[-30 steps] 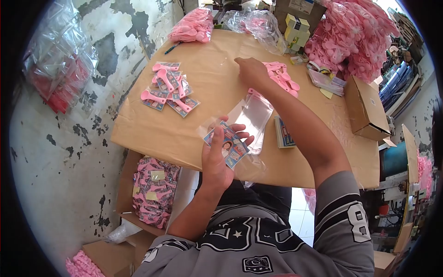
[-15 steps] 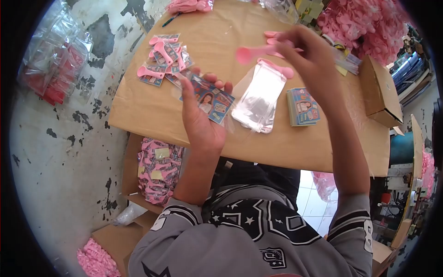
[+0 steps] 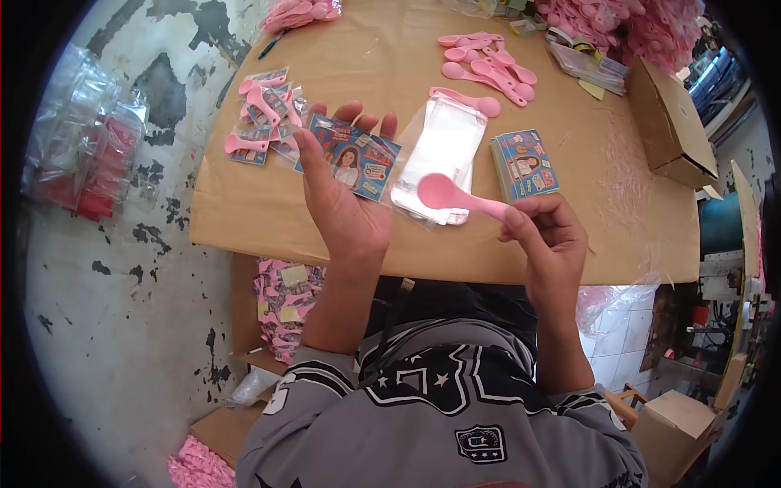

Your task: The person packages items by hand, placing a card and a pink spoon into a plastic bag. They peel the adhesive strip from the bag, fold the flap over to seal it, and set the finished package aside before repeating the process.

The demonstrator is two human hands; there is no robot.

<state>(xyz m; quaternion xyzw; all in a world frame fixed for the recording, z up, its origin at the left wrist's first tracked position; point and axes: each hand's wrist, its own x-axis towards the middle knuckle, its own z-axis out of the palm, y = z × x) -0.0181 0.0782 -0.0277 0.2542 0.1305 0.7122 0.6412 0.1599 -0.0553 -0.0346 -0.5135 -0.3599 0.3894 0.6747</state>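
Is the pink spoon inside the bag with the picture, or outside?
Outside. The right hand holds the pink spoon in the air, apart from the carded bag in the left hand.

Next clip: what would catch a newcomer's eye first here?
The pink spoon is pinched in the right hand, raised over the near edge of the brown table. Beside it, the left hand holds up a printed card in a clear bag. Behind them, a stack of clear bags and loose pink spoons lie on the tabletop.
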